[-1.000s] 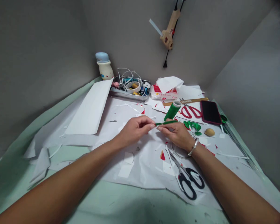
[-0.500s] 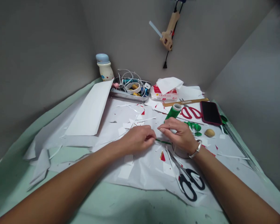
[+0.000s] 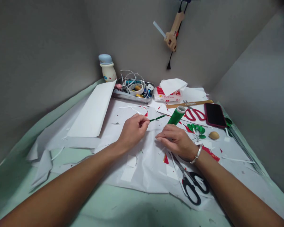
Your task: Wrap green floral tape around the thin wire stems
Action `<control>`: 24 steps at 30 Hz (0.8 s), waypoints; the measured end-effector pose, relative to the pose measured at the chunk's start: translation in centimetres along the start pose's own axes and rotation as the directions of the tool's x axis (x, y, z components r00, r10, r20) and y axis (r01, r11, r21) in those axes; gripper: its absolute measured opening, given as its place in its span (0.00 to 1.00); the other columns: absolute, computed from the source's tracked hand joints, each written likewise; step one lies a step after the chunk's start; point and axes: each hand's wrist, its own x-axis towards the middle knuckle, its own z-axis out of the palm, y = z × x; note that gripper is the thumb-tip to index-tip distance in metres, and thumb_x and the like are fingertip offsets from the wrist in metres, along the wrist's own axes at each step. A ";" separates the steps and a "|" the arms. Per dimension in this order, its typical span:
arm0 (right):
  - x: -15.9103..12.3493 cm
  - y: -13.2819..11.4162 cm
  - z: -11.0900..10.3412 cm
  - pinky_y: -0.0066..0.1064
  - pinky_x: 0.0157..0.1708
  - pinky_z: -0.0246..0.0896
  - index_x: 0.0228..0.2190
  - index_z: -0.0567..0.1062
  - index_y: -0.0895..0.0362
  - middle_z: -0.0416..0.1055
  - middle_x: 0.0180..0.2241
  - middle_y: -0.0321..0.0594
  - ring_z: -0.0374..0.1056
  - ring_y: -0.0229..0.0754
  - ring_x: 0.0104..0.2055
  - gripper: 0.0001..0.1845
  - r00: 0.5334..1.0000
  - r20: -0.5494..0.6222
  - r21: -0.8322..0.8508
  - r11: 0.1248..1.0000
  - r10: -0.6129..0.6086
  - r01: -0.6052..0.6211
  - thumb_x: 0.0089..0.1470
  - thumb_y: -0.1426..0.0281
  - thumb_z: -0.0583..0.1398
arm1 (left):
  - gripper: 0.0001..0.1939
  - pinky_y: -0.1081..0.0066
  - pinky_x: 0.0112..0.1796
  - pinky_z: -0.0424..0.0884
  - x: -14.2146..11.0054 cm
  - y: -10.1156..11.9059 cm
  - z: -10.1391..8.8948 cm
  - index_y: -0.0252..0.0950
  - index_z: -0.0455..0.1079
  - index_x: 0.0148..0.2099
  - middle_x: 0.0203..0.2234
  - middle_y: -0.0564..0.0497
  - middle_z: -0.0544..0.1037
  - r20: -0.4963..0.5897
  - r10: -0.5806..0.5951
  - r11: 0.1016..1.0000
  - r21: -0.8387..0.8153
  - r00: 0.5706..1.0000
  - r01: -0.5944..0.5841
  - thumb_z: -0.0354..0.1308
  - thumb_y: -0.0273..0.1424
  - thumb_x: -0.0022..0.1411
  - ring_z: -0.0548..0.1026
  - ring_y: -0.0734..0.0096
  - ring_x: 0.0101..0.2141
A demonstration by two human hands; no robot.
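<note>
My left hand (image 3: 133, 129) is closed in a pinch on one end of a thin dark green wrapped stem (image 3: 159, 117). The stem points up and to the right, its far end close to a green thread spool (image 3: 176, 116). My right hand (image 3: 177, 140), with a silver bangle at the wrist, is just in front of the tilted spool. Its fingers are drawn together, and whatever they hold, if anything, is too small to see. The hand hides the spool's lower end. Black-handled scissors (image 3: 191, 184) lie below my right hand.
Green leaf-like pieces (image 3: 196, 128), a tan round object (image 3: 213, 135), red-handled scissors (image 3: 195, 114) and a phone (image 3: 215, 115) lie to the right. Behind stand a metal tray (image 3: 132, 96) of cords and a tissue pack (image 3: 167, 96). Paper scraps cover the white sheet (image 3: 142, 173).
My left hand has moved up and left, carrying the green stem, which now slants up to the right. My right hand has dropped slightly and its fingers have lowered.
</note>
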 end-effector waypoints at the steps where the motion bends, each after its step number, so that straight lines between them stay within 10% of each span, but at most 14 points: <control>1: 0.0 -0.1 -0.1 0.34 0.37 0.59 0.33 0.78 0.54 0.68 0.27 0.38 0.64 0.40 0.33 0.08 1.000 -0.009 -0.014 1.000 -0.015 0.015 0.57 0.69 0.58 | 0.09 0.71 0.32 0.64 0.0 -0.1 0.1 0.35 0.72 0.34 0.29 0.51 0.73 0.023 0.012 0.998 0.058 1.000 -0.013 0.51 0.30 0.60 0.70 0.71 0.29; 5: 0.0 -0.1 -0.7 0.35 0.35 0.60 0.34 0.79 0.54 0.69 0.28 0.40 0.65 0.41 0.33 0.08 0.991 -0.131 0.028 1.000 0.013 -0.009 0.57 0.69 0.58 | 0.09 0.71 0.32 0.64 -0.4 0.0 0.4 0.35 0.72 0.33 0.29 0.50 0.73 0.240 0.084 0.979 0.162 0.967 -0.125 0.50 0.27 0.58 0.70 0.70 0.30; 11: 0.1 1.2 -1.0 0.32 0.33 0.61 0.32 0.79 0.54 0.70 0.27 0.39 0.65 0.40 0.32 0.08 0.968 -0.193 0.155 0.979 0.159 -0.130 0.57 0.68 0.59 | 0.09 0.72 0.37 0.66 -0.9 1.3 0.0 0.37 0.73 0.37 0.32 0.51 0.75 0.526 0.342 0.939 -0.174 0.778 -0.296 0.51 0.25 0.59 0.72 0.72 0.33; 18: 0.1 1.1 -0.2 0.31 0.33 0.59 0.32 0.78 0.55 0.69 0.27 0.38 0.64 0.39 0.32 0.08 0.991 -0.062 0.088 0.990 0.119 -0.113 0.57 0.70 0.58 | 0.10 0.72 0.34 0.67 -0.3 1.2 -0.5 0.35 0.71 0.38 0.32 0.50 0.74 0.172 0.071 0.963 -0.270 0.982 -0.022 0.51 0.34 0.63 0.70 0.73 0.30; 24: 0.1 -0.2 -0.1 0.36 0.38 0.58 0.33 0.78 0.55 0.68 0.27 0.39 0.64 0.40 0.33 0.07 1.000 0.005 -0.049 0.998 -0.025 0.026 0.56 0.69 0.58 | 0.08 0.71 0.32 0.64 0.0 0.1 0.0 0.35 0.71 0.34 0.29 0.51 0.73 0.026 -0.001 0.998 0.057 1.000 -0.001 0.51 0.30 0.60 0.69 0.71 0.29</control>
